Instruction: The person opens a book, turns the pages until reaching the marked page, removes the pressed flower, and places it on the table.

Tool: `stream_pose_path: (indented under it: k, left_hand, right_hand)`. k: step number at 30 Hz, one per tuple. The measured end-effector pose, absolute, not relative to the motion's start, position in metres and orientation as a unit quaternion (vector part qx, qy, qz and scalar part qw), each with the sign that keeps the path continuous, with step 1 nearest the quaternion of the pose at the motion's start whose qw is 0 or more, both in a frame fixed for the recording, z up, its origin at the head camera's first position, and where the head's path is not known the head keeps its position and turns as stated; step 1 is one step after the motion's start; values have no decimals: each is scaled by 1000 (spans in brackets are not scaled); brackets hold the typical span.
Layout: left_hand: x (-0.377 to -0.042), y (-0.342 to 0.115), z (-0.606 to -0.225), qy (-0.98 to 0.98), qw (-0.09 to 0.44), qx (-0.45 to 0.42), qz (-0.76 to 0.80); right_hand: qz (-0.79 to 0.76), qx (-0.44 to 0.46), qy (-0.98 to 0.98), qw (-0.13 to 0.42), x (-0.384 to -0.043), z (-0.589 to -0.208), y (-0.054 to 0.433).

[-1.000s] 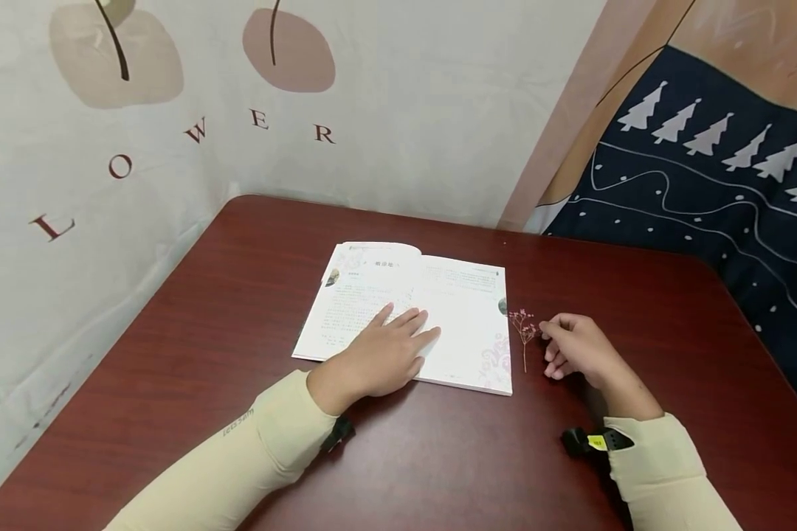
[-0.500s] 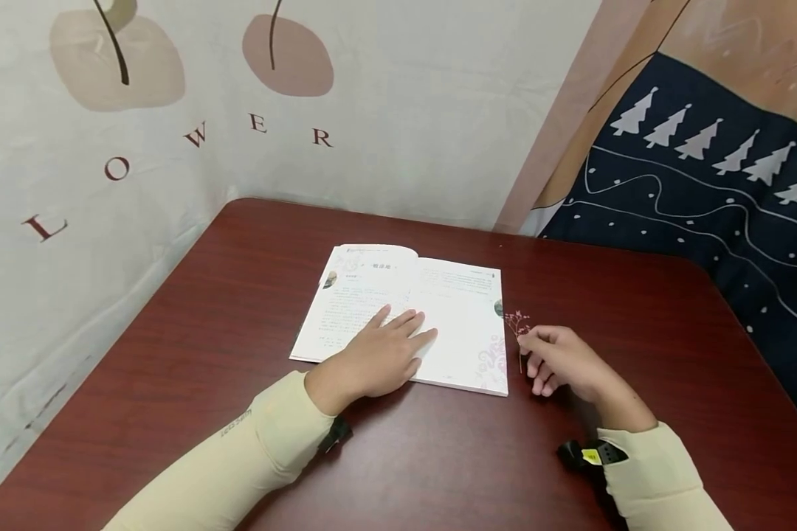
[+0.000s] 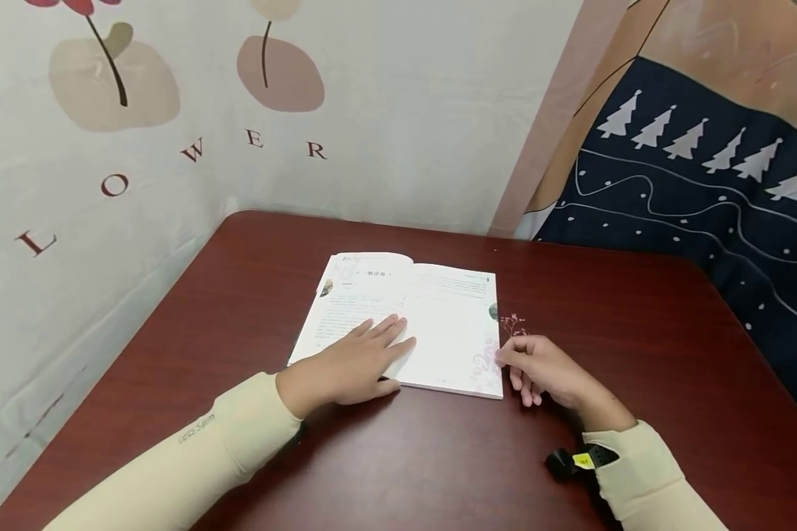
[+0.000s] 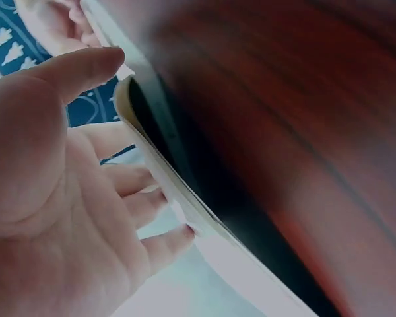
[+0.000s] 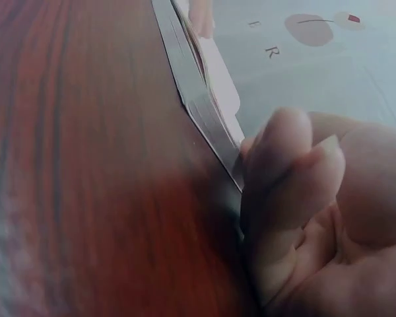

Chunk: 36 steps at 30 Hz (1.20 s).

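Note:
An open book (image 3: 448, 324) with printed text lies flat on the dark red-brown table. My left hand (image 3: 352, 361) rests on it with fingers spread over the left page and the fold. In the left wrist view, the fingers of that left hand (image 4: 72, 178) reach across the book's edge (image 4: 178, 191). My right hand (image 3: 541, 369) is at the book's right edge, thumb and forefinger tips right at the page border, other fingers curled. Close up, the right fingers (image 5: 303, 172) overlap the book's page edges (image 5: 208, 109); I cannot tell whether they pinch a page. A small pink dried flower sprig (image 3: 513, 323) shows just beyond the right hand, its stem hidden.
The table (image 3: 398, 457) extends around the book on all sides. Behind it hangs a pale cloth (image 3: 405, 147) with lettering and plant shapes. A dark blue cloth (image 3: 697, 192) with white trees hangs at the right.
My right hand has moved left from beside the flower sprig to the book's right edge. My left hand has shifted slightly left on the book. The sprig stays beside the book.

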<state>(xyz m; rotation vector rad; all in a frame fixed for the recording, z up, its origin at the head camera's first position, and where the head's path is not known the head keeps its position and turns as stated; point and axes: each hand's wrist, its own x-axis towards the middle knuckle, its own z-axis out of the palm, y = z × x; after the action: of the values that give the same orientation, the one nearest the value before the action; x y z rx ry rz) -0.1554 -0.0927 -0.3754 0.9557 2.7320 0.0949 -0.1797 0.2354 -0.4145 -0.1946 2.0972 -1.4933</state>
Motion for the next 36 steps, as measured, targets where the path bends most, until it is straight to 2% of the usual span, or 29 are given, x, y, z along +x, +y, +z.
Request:
stream_pose_path:
  k: [6,13,21,30,36]
  left_hand:
    - [-153,-109,-377,932,90,350,29]
    - [-156,-129,-385,920,-3,392,-27]
    - [-157,-140,-391,896,-66,435,-65]
    - [-154,-153,-391,894,-56,441,-56]
    - [-152,-171,-391,899,-73,431,-27]
  right_hand:
    - [-553,-89,783,272,-181,-416,237]
    - [-544,-82,792,266,-183,-413,234]
    - [-549,-74,789,267,-184,-414,236]
    - [-553,-67,787,267,-184,-416,237]
    - [-554,-61,788,262,-184,-417,236]
